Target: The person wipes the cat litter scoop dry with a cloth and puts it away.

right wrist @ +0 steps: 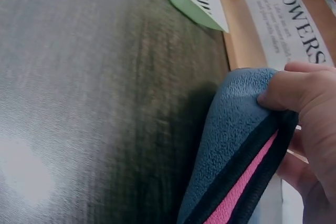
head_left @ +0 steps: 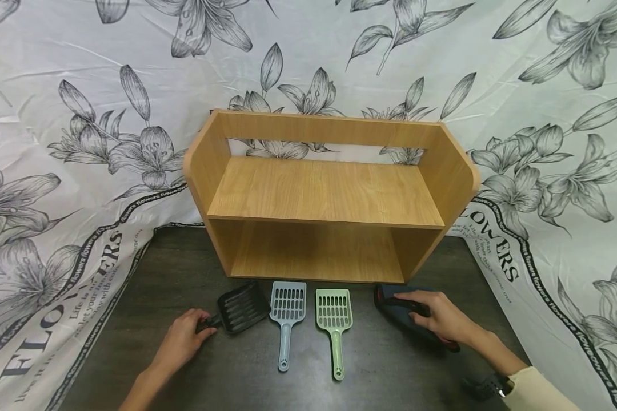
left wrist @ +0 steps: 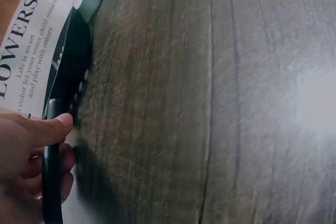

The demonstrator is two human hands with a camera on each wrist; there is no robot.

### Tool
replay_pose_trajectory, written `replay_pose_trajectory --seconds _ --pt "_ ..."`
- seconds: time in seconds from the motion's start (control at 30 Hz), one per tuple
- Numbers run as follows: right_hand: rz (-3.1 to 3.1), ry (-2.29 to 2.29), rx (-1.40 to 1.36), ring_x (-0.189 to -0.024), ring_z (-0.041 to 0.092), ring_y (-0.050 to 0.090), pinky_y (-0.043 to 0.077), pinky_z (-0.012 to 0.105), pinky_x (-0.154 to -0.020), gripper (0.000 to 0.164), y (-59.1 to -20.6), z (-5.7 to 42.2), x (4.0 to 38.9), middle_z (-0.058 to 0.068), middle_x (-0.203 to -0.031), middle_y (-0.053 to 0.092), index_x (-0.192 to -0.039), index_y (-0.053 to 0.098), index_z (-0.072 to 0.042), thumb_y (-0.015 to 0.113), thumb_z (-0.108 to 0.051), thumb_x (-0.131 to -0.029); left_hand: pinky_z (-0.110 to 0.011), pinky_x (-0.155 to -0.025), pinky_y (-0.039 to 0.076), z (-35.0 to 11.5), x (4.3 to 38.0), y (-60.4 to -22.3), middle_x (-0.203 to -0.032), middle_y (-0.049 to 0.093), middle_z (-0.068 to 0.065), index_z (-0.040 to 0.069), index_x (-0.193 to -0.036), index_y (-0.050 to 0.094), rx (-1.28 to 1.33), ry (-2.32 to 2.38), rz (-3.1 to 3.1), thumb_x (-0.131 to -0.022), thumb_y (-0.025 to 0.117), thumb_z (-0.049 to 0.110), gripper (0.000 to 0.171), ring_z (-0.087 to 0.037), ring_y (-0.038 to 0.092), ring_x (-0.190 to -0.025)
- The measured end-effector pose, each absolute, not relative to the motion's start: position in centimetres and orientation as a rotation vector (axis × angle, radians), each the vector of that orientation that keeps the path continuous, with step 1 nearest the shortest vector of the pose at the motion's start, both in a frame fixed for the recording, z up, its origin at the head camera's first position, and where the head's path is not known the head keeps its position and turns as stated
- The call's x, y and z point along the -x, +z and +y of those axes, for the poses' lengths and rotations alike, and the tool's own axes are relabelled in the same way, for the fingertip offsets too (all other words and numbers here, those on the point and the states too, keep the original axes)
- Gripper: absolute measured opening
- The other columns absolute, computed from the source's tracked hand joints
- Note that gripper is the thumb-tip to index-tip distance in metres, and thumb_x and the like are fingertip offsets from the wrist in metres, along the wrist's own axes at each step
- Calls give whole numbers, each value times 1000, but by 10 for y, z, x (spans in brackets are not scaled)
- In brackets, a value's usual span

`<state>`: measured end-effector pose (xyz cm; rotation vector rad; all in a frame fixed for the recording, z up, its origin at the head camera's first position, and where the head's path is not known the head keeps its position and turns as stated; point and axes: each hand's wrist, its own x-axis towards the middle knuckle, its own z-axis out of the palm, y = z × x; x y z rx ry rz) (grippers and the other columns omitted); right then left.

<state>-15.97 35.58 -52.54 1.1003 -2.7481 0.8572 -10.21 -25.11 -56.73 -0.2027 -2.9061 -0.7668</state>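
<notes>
At the left of the head view, my left hand (head_left: 182, 337) grips the handle of a black slotted litter scoop (head_left: 244, 307). The left wrist view has the thumb laid along the scoop's dark handle (left wrist: 51, 166), with the fingers curled behind it. On the right, my right hand (head_left: 442, 314) pinches a folded blue-grey cloth (right wrist: 223, 129) with black edging and a pink layer showing in the fold. Between the hands lie a light blue litter scoop (head_left: 288, 301) and a green litter scoop (head_left: 334, 308), slotted heads toward the shelf and handles toward me.
A two-tier wooden shelf (head_left: 324, 191) stands on the dark wood-grain table (head_left: 308, 394), just behind the scoops. White flower-print fabric (head_left: 82, 188) covers the wall behind and both sides. My right wrist wears a dark watch (head_left: 488, 387) below a cream sleeve.
</notes>
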Motion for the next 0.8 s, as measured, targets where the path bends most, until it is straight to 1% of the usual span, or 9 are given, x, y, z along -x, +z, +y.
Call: replay_pose_trajectory --seconds 0.1,0.17,0.27,0.43,0.5,0.57,0.63,0.7,0.8 --pt "-2719 958 -1088 -55 -11 28 39 14 -53 59 -522 361 163 10 -118 78 -133 72 -7 82 14 -79 -50 -71 55 -253 104 -565 -90 71 -9 -1 -102 71 192 -793 -2934 -82 90 8 29 -29 71 -85" --pt "-2705 992 -1065 -53 -14 25 34 11 -48 58 -520 364 164 9 -114 78 -132 73 -9 81 14 -79 -51 -71 55 -254 105 -564 -91 73 -11 -2 -105 71 189 -798 -2946 -83 89 9 30 -32 73 -86" --pt "-2679 1028 -1033 -55 -11 32 35 11 -48 56 -513 369 166 9 -112 78 -130 74 -10 81 14 -80 -49 -69 55 -255 107 -560 -94 75 -11 -1 -107 71 197 -810 -2968 -85 88 10 31 -31 73 -87" --pt "-2693 1151 -941 -58 -7 39 39 18 -48 49 -497 375 164 13 -112 77 -131 74 -9 80 11 -86 -43 -65 52 -251 111 -546 -90 73 -4 3 -108 71 241 -825 -2978 -86 87 11 29 -18 67 -79" --pt "-2711 1228 -894 -62 -8 49 45 18 -52 47 -490 377 163 16 -114 76 -132 73 -7 78 11 -89 -42 -64 51 -248 113 -539 -92 73 -3 4 -109 71 252 -829 -2980 -87 87 12 28 -17 66 -79" --pt "-2719 1303 -852 -73 -6 62 52 19 -59 45 -484 378 161 19 -117 75 -133 71 -5 76 10 -91 -43 -65 53 -243 115 -531 -96 75 -5 5 -110 72 264 -831 -2981 -88 86 13 28 -20 70 -83" --pt "-2711 1362 -833 -90 0 71 58 22 -68 43 -478 379 160 23 -123 73 -134 70 -2 75 9 -93 -46 -68 56 -238 118 -524 -103 77 -8 5 -112 72 286 -836 -2982 -89 85 13 28 -26 73 -90" --pt "-2696 1381 -827 -101 5 73 60 24 -73 42 -474 379 159 23 -125 72 -134 70 -2 75 8 -93 -49 -71 57 -232 121 -517 -108 77 -10 7 -113 72 314 -834 -2982 -90 85 14 27 -31 74 -96" --pt "-2665 1392 -836 -103 6 73 59 24 -74 40 -468 377 159 22 -124 72 -133 71 -3 76 6 -94 -52 -75 58 -222 128 -508 -112 77 -11 8 -114 72 362 -833 -2983 -91 84 14 26 -33 74 -101"
